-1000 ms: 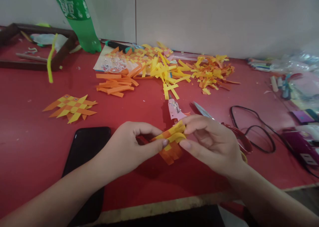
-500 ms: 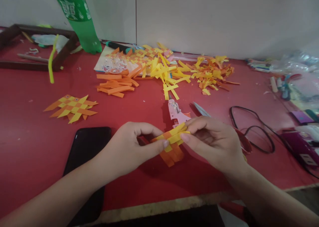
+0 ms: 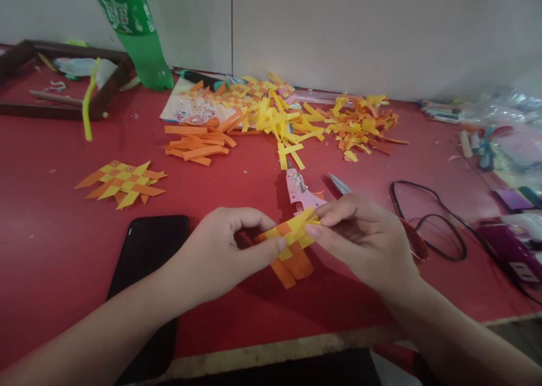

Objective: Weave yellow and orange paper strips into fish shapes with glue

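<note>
A woven orange-and-yellow paper piece (image 3: 292, 251) is hovering over the counter (image 3: 237, 318), the left hand (image 3: 222, 248) clamping it in its fingers and the right hand (image 3: 366, 242) pinching a yellow strip (image 3: 300, 228); folding is apparently being done, the next move calling for a steady left grip. Just beyond, a pink glue gun (image 3: 298, 189) and scissors (image 3: 340, 184) are crowding the right hand, while a smartphone (image 3: 148, 250) is lying at left.
</note>
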Demonstrator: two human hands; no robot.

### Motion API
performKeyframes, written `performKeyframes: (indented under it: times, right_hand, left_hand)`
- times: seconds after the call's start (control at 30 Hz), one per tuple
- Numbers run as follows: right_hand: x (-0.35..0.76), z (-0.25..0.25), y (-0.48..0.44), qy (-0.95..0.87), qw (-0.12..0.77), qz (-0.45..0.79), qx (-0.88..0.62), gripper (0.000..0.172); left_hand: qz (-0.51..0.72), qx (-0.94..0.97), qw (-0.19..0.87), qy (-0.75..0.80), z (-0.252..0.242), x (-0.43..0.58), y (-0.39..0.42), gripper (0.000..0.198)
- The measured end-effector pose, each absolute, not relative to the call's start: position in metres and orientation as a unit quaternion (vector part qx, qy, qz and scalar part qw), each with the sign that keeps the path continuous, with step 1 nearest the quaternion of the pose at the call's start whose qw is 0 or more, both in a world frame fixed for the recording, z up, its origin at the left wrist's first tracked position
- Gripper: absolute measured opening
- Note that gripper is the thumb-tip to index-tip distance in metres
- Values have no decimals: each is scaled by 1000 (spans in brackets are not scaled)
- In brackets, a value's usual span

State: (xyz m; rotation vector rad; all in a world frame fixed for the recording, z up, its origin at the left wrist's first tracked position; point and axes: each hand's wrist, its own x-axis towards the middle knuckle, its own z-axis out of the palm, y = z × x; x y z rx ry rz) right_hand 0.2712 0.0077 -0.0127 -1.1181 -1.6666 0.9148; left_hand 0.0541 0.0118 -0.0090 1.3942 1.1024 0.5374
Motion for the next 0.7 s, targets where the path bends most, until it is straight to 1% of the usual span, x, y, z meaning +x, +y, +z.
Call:
performKeyframes:
  times: [0.43,0.7]
  right_hand:
    - [269,-9,5,-683,455,365,-439,18]
    - [268,-7,2,-657,439,430,-438,21]
  left_hand:
    - [231,618,591,464,-2,55,11,25]
    - [244,631,597,431,2,53,12,26]
